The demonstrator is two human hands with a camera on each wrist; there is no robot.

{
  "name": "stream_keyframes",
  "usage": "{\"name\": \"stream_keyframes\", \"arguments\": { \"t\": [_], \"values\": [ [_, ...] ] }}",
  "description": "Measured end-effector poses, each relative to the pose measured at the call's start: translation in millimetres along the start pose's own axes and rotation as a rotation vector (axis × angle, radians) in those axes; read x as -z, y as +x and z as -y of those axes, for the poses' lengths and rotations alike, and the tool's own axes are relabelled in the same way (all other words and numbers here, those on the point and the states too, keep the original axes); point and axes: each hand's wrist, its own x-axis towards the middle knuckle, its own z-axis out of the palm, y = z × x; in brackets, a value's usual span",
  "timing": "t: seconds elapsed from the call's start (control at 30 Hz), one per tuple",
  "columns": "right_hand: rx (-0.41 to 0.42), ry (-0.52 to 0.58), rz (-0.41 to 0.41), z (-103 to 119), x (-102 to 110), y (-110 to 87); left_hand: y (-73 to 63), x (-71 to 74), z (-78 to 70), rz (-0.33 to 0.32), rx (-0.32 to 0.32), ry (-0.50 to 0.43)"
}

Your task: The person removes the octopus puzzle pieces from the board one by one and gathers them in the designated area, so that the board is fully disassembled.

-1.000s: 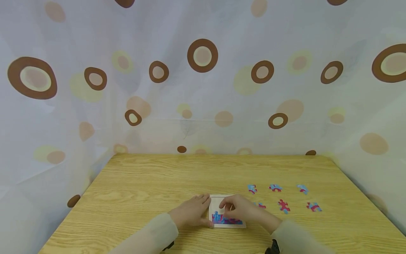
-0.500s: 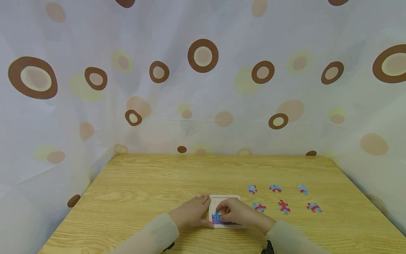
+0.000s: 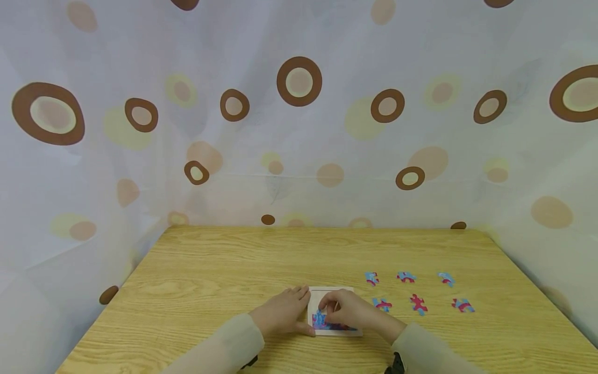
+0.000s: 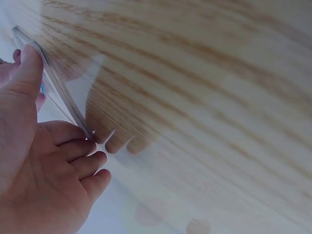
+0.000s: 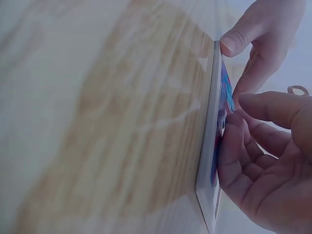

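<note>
A shallow white frame (image 3: 336,333) is lying on the wooden table (image 3: 210,291), with joined blue-and-red pieces (image 3: 319,322) covering its near part and bare backing showing in its far part. The left hand (image 3: 283,310) is resting along the frame's left edge, fingers fairly straight, thumb bracing the near-left corner. The right hand (image 3: 356,311) is reaching over the frame from its right side, thumb and fingers curling close together at the joined pieces; I cannot tell whether they are pinching one. Six loose pieces (image 3: 418,303) are lying in two rows to the right of the frame. The step in hand seems to be fitting a piece into the frame; the next move is probably calling for careful lining-up and pressing, with the left hand steadying the frame
</note>
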Motion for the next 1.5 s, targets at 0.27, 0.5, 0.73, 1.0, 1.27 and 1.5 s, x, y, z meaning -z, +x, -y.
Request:
{"name": "stream_keyframes", "arguments": {
  "t": [0.27,0.5,0.73,1.0,1.27,1.5],
  "values": [
    [0.002,0.023,-0.005,-1.4,0.6,0.9,1.5,-1.8,1.1,-0.004,-0.002,-0.007],
    [-0.048,0.077,-0.017,0.6,1.0,0.7,3.2,-3.2,2.1,-0.008,-0.004,0.003],
    [-0.03,0.113,-0.013,-1.4,0.7,0.3,2.7,-2.1,1.3,0.001,0.002,0.008],
    [-0.019,0.127,-0.005,-3.5,0.2,0.5,1.7,-1.2,1.2,0.007,0.003,0.001],
    [-0.046,0.134,-0.025,-2.3,1.9,0.6,3.9,-3.4,2.6,0.005,0.004,-0.003],
    [-0.072,0.26,-0.016,-3.7,7.5,-7.0,3.6,-3.8,2.4,0.002,0.0,0.001]
  ]
}}
